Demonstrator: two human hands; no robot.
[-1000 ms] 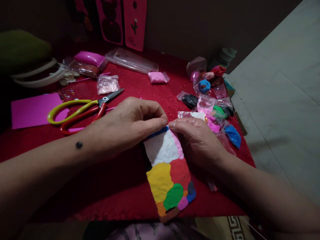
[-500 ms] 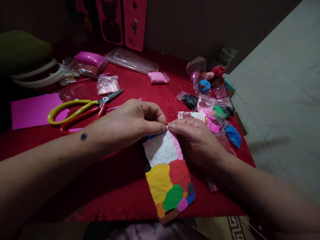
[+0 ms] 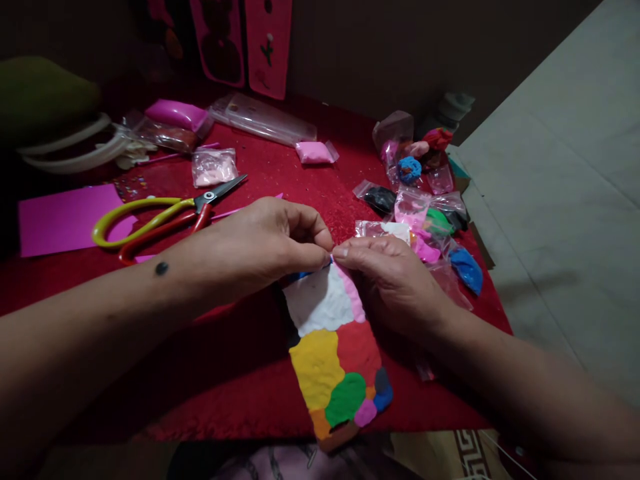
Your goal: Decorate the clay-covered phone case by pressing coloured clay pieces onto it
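The clay-covered slab [image 3: 337, 360] lies on the red tabletop [image 3: 240, 373] near its front edge, its near end almost overhanging. Most of its face is already filled with patches of white, yellow, red, green and smaller dabs; to my eye only the far end is unfinished, where a thin pink strip runs along the right side. There the left hand [image 3: 260, 250] and right hand [image 3: 395, 283] meet, each grip pinched shut on that top edge, thumbs tip to tip. Scissors [image 3: 165, 217] lie left, well apart; bagged clay lumps [image 3: 430, 220] crowd close on the right, leaving open room mainly front-left.
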